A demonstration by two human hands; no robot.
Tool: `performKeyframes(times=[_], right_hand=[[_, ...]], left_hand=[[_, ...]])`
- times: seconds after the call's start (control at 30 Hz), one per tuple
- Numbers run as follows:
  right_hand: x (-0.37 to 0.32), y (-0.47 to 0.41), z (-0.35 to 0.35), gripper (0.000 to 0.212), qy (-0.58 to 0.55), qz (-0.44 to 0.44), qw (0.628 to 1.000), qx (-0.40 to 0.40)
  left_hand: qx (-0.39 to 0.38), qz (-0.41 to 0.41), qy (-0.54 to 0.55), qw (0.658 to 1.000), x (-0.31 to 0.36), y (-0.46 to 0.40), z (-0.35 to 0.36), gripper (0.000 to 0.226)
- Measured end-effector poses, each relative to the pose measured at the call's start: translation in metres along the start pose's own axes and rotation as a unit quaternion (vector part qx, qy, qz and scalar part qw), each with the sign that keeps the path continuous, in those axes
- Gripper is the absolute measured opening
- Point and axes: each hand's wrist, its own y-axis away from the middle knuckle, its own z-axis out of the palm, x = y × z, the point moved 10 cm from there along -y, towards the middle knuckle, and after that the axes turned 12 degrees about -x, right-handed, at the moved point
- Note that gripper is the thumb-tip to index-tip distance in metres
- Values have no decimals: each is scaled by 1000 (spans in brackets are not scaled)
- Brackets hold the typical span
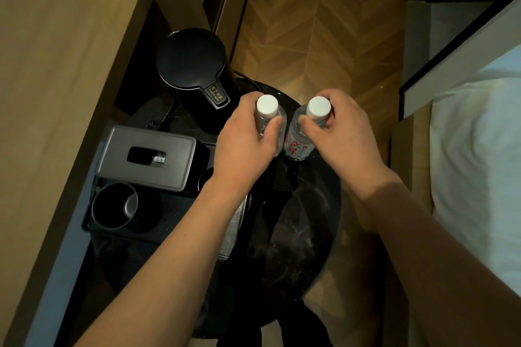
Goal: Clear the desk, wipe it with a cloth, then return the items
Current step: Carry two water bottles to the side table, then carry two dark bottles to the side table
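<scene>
Seen from the head camera, a round, glossy black tabletop with faint pale marbling is looked down upon. Two small clear plastic water bottles stand upright on its far part, just beside each other. The left clear bottle with a white ribbed screw cap is gripped below the cap by the left hand, whose thumb and fingers are curled round the neck and shoulder. The right clear bottle with a white cap and a red-printed label is held in the same way by the right hand, thumb on the near side and fingers wrapped behind the neck. Whether either bottle is lifted off the surface cannot be told.

To the left, a matt black cylindrical electric kettle with a flat round lid and a labelled handle is set at the far edge of the table. A grey rectangular tissue box with rounded corners and a dark oval slot lies on a black rectangular tray; something small and pale is glimpsed within the slot. A dark round cup, apparently holding nothing, sits in the tray near the box. A light wooden counter runs along the left, herringbone wooden flooring lies beyond, and white bedding is seen at the right.
</scene>
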Motion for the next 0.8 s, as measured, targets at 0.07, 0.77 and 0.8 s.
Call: performKeyframes(times=[0.07,0.77,0.8], right_hand=[[0,4,0,50,21,17,999,-24],[-230,130,133,48,100,-364,918,-121],[-241,139,147,48,98,-378,911,-135]], left_hand=[[-18,-17,-1,1000,1,5,-1,49],[286,-146,-52,946,-72,235,-192,35],[298,-160,-60,939,-79,253,-200,35]])
